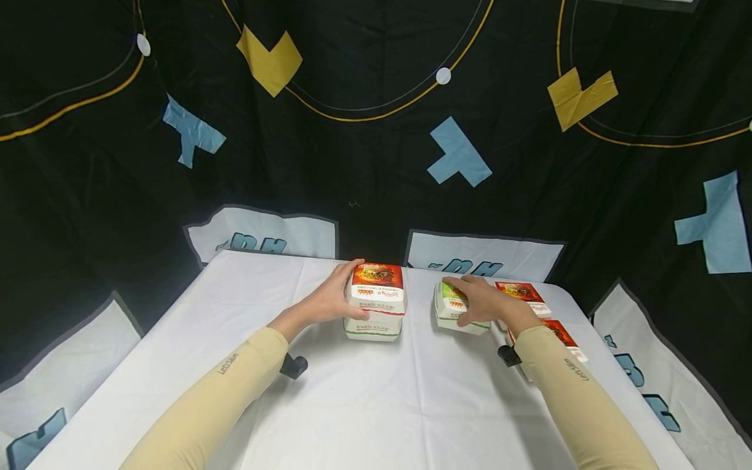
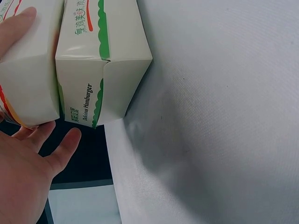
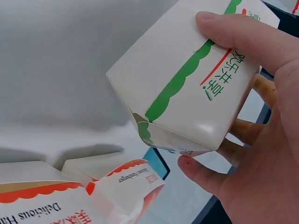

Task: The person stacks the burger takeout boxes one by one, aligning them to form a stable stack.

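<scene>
Near the table's far edge, my left hand (image 1: 335,297) grips a hamburger box (image 1: 377,294) with a red burger picture on its lid. That box sits on top of a green-trimmed hamburger box (image 2: 84,91), making a stack of two. In the left wrist view the thumb presses one side of the upper box and the fingers reach round the other. To the right of the stack, my right hand (image 1: 484,303) holds a green-lidded hamburger box (image 3: 187,88), its thumb on the near side and its fingers behind.
Beyond my right hand stand two more red-topped hamburger boxes, a farther one (image 1: 523,292) and a nearer one (image 1: 561,333) partly hidden by my forearm. A white cloth covers the table (image 1: 352,405). Behind it hangs a black curtain (image 1: 364,176).
</scene>
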